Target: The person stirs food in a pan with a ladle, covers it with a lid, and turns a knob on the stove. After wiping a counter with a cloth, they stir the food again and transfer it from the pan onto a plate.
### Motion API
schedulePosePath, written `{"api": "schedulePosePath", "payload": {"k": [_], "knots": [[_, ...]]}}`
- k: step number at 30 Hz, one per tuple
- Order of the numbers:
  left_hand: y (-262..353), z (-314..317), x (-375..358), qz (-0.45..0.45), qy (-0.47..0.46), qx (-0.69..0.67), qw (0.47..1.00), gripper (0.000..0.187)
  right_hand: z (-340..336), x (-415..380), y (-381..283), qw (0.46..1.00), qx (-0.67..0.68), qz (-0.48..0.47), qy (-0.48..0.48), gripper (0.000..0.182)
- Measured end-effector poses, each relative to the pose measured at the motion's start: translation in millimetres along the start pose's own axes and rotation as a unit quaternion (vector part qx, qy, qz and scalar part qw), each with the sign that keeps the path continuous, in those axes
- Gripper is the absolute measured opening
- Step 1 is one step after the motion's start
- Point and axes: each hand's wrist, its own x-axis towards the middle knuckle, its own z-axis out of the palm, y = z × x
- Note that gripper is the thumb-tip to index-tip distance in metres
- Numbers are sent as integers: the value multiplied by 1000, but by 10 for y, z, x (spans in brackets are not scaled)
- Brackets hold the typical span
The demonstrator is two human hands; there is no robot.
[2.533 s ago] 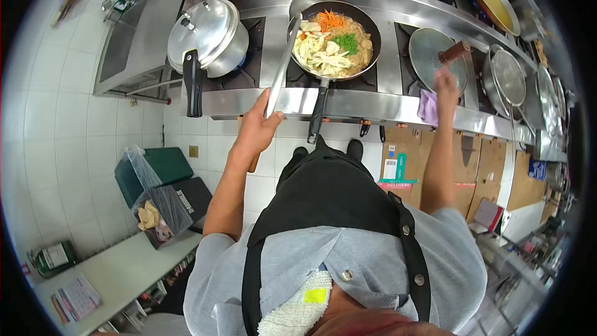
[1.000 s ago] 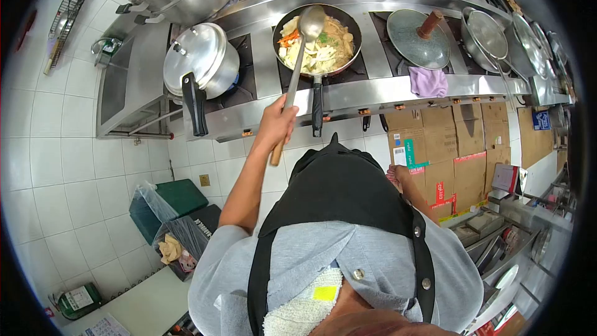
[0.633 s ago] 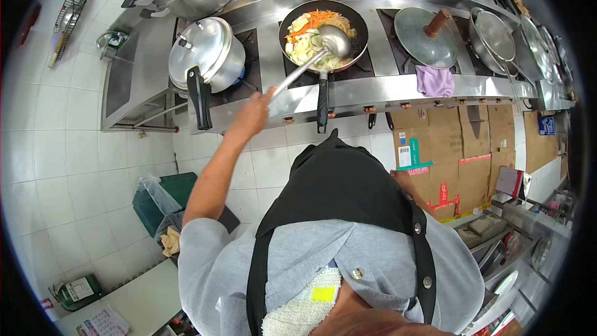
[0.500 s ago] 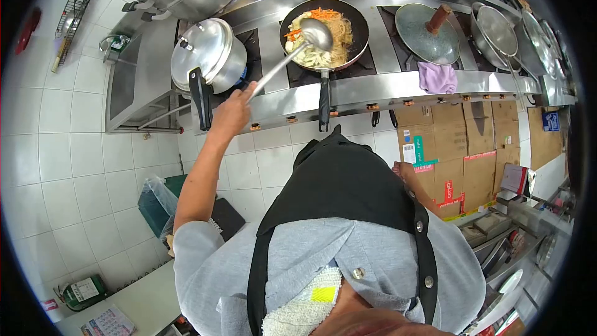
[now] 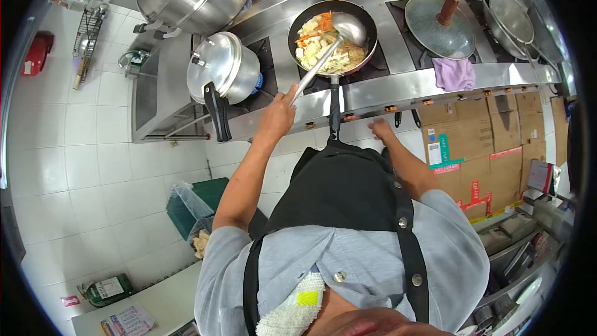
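My left hand [image 5: 277, 114] is wrapped round the handle of a metal ladle [image 5: 349, 28]. The ladle's bowl rests among the food in a dark frying pan [image 5: 374, 45], over noodles [image 5: 353, 57], with cut cabbage [image 5: 310, 55] and carrot strips [image 5: 323, 23] beside it. The pan's black handle [image 5: 334, 112] points toward my black apron [image 5: 336, 186]. My right hand [image 5: 380, 130] hovers right of that handle, apart from it, fingers loosely extended and holding nothing.
A pressure cooker [image 5: 239, 65] sits over a blue flame on the left. Right of the pan are a glass lid [image 5: 435, 31], a purple cloth [image 5: 454, 74] and a strainer [image 5: 511, 15]. Flattened cardboard [image 5: 472, 130] covers the area below the stove front.
My right hand has risen from beside my apron toward the pan's handle. The ladle's bowl has moved to the right within the pan, with my left hand still holding it. The view has shifted.
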Motion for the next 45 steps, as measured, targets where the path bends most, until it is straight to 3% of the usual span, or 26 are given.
{"api": "schedulePosePath", "payload": {"k": [2, 6, 8, 9, 11, 12, 14, 16, 17, 18, 20, 21, 24, 26, 28, 31, 33, 37, 40, 45], "knots": [[-38, -152, -73, 2, -33, 51, 998, 57, 278, 128, -267, 998, 17, 55, -20, 31], [-276, -453, -289, 8, -12, -72, 997, 57, 654, 235, -321, 987, 96, 108, -68, 31], [-322, -382, -248, -64, -10, -126, 990, 56, 887, 365, -101, 998, -62, -21, 18, 28], [-344, -255, -206, -57, 10, -135, 989, 56, 961, 410, -33, 984, -145, -89, 62, 26], [-385, -3, -126, -40, 50, -151, 986, 55, 912, 167, -259, 985, -123, -81, 87, 31], [-482, 224, -80, 31, 93, -115, 989, 55, 913, 96, -326, 980, -145, -86, 106, 31], [-384, 222, -46, 10, 87, -146, 985, 54, 951, 139, -267, 971, -187, -94, 120, 37], [57, -115, -153, -174, -21, -279, 944, 54, 1056, 382, 28, 983, -105, -101, 113, 42], [-118, 16, -134, -77, 44, -232, 969, 54, 1061, 422, 115, 987, -65, -103, 108, 45], [-419, 253, -73, 22, 110, -183, 977, 55, 909, 282, -26, 996, -43, -46, 67, 47], [-499, 434, -69, 30, 116, -170, 978, 57, 474, -138, -429, 998, -2, 67, -10, 49], [-363, 452, -149, -58, 52, -208, 975, 57, 376, -103, -263, 996, 25, 80, -28, 47], [135, 38, -342, -202, -63, -346, 914, 59, -191, -131, 167, 987, 49, 145, -56, 41], [254, -190, -463, -228, -73, -421, 875, 58, -596, -350, 416, 980, 63, 189, -10, 39], [68, -7, -479, -182, -26, -365, 913, 58, -992, -527, 812, 974, 59, 217, 21, 35], [148, 96, -533, -161, -2, -335, 928, 58, -1543, -601, 1805, 969, 41, 235, 65, 28], [332, -127, -607, -195, -49, -401, 894, 58, -1807, -775, 2270, 968, 29, 232, 92, 29], [422, -663, -815, -219, -92, -501, 832, 57, -1837, -1253, 2016, 958, 30, 271, 86, 26], [414, -859, -931, -217, -109, -497, 833, 55, -1737, -1378, 1726, 958, 30, 277, 75, 25], [242, -863, -919, -236, -175, -552, 780, 50, -1466, -1297, 1061, 961, 28, 267, 60, 22]]}}
